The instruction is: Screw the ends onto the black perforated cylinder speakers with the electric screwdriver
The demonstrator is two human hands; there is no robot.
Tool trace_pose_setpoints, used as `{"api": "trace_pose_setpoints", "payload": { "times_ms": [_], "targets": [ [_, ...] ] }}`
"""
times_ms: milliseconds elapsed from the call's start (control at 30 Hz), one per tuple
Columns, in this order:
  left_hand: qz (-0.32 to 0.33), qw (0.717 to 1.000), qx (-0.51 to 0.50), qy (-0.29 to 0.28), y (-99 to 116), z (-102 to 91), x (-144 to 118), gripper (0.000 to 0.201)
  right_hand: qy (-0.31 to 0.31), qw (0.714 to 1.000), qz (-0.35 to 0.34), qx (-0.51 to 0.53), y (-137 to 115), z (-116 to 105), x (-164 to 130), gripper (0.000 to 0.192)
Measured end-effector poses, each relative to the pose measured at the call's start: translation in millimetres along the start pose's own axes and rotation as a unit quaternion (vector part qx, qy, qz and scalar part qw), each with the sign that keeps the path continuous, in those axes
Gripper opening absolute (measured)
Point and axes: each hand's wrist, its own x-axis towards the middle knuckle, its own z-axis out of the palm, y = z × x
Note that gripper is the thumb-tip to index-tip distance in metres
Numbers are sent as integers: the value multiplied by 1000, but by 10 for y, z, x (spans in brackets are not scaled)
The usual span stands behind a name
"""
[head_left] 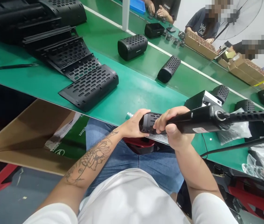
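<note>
My left hand (134, 123) is closed round the end of a black perforated speaker housing (150, 119) at the table's near edge. In my right hand (178, 132) is a black electric screwdriver (196, 119), its back end pointing right and a coiled cord (253, 117) running from it. The fingers of that hand also reach over the housing, and they hide the screwdriver's tip. Left of my hands lies a loose perforated housing shell (92, 85), with several more shells (68, 53) stacked behind it.
Housings (133, 46) stand further back on the green table (136, 90). A black box with a silver panel (204, 99) and a plastic bag (234, 129) lie to the right. Below left is an open cardboard box (27, 130). Co-workers sit across, near cardboard trays (200, 43).
</note>
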Motion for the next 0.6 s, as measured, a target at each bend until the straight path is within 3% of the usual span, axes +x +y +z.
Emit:
{"api": "trace_pose_setpoints", "payload": {
  "times_ms": [467,600],
  "targets": [
    [-10,998,54,-23,61,-38,45,121,-109,991,58,49,171,-38,-32,41],
    [-13,997,68,-27,70,-51,37,135,-120,990,48,60,171,-34,-5,39]
  ]
}}
